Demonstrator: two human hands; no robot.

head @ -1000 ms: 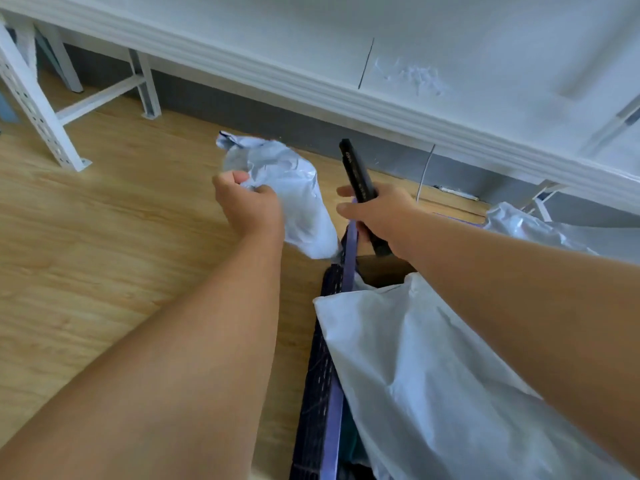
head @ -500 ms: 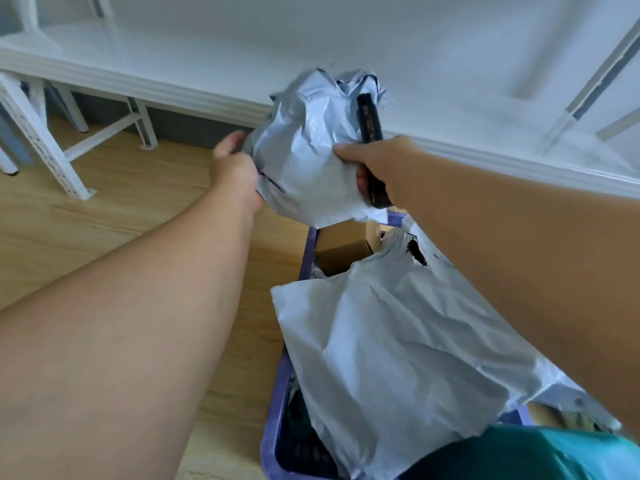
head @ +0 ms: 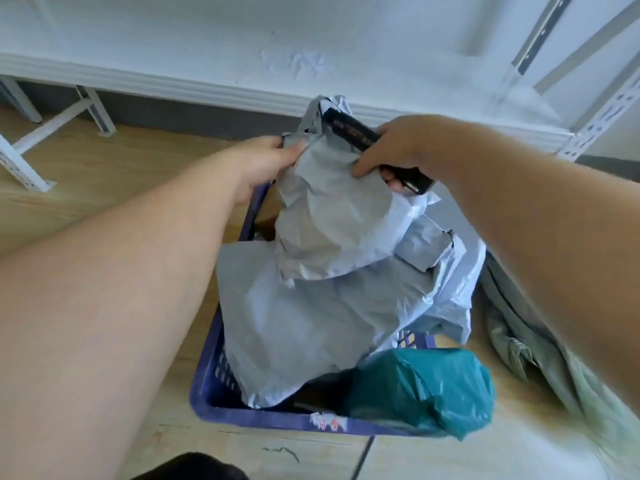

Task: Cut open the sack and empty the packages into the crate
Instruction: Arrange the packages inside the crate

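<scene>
Both hands hold a grey package (head: 332,216) above the blue crate (head: 221,386): left hand (head: 263,161) pinches its top, right hand (head: 398,150) grips it alongside a black cutter (head: 349,131). Best lower it gently, blade kept clear.

roughly three grey packages (head: 332,216), one teal package (head: 422,389), one crate (head: 221,382)
</scene>
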